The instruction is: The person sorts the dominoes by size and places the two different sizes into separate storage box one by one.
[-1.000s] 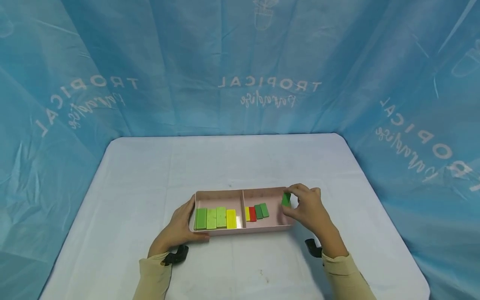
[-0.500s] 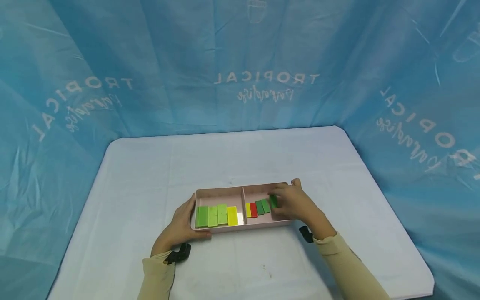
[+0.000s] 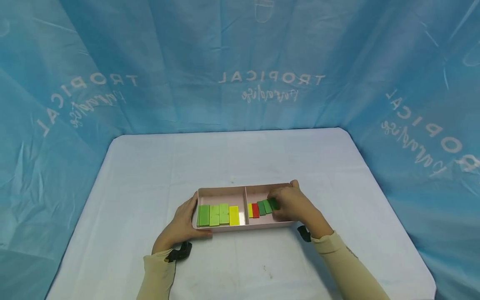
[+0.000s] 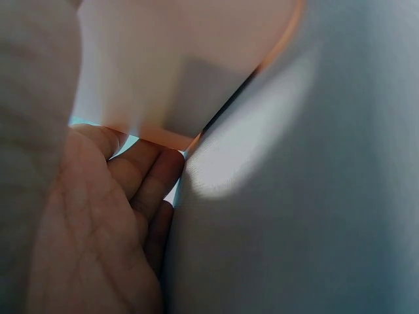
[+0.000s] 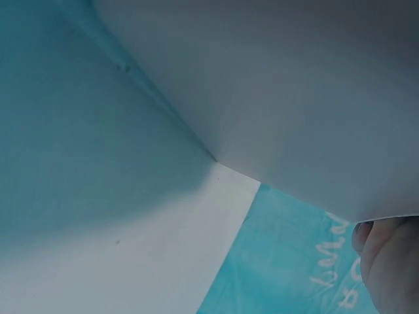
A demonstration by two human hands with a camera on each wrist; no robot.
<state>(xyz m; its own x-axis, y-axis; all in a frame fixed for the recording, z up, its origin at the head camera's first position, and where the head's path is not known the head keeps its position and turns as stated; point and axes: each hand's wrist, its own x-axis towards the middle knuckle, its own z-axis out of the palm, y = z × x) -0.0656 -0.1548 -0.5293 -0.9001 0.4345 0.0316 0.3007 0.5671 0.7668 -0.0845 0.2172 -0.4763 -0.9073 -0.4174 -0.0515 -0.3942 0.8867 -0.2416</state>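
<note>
A shallow pink box (image 3: 221, 196), split by a divider into two compartments, lies on the table. My left hand (image 3: 178, 229) grips its left end, thumb along the front wall; the left wrist view shows fingers (image 4: 154, 176) against the box's end. At the box's right compartment, my right hand (image 3: 294, 203) pinches a dark green tile (image 3: 273, 203), partly hidden by the fingers. Left of that tile lean two more green tiles (image 3: 264, 206), a red tile (image 3: 256, 210) and a narrow yellow one (image 3: 250, 211). The right wrist view mostly shows the box's outer wall (image 5: 275, 111).
In the left compartment stand several light green tiles (image 3: 214, 215) and a larger yellow tile (image 3: 234, 216). A white cloth covers the table (image 3: 232, 160). Blue printed sheeting (image 3: 195, 62) surrounds its back and sides.
My right hand has moved left from the box's right end and lowered the dark green tile beside the other green tiles. The left hand keeps its grip on the box.
</note>
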